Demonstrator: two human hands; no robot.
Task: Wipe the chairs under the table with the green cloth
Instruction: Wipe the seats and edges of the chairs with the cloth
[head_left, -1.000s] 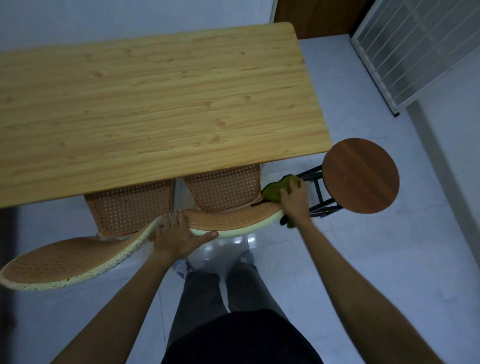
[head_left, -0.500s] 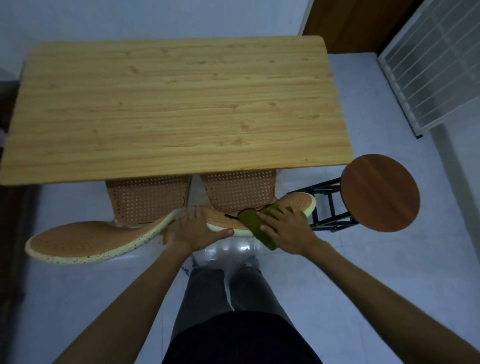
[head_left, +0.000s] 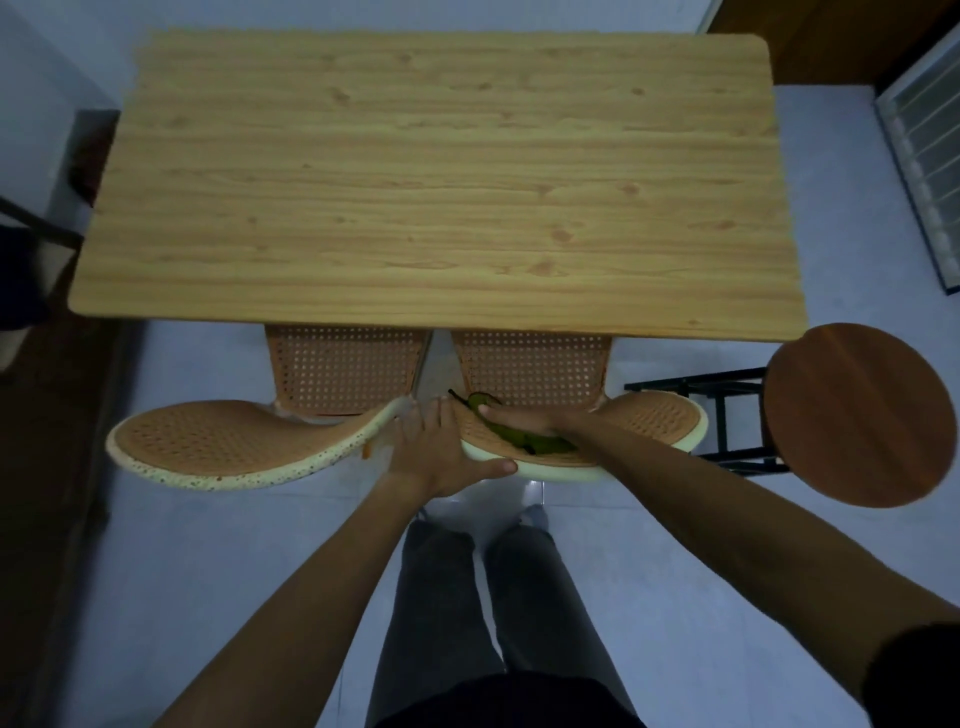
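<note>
Two orange perforated chairs with cream rims are tucked under the wooden table (head_left: 431, 176). On the curved backrest of the right chair (head_left: 654, 421) lies the green cloth (head_left: 524, 439), pressed flat under my right hand (head_left: 519, 421). My left hand (head_left: 441, 452) grips the left end of that same backrest, thumb along its cream rim. The left chair (head_left: 234, 441) is untouched, its backrest curving off to the left. Most of the cloth is hidden under my right hand and forearm.
A round brown stool (head_left: 862, 415) on a black frame stands right of the chairs. My legs (head_left: 467, 597) are just behind the chairs on pale floor tiles. A barred door panel (head_left: 924, 156) is at the far right, dark furniture at the far left.
My right hand has slid the green cloth leftward along the right chair's backrest, from its right end toward my left hand. My left hand has stayed gripping the backrest.
</note>
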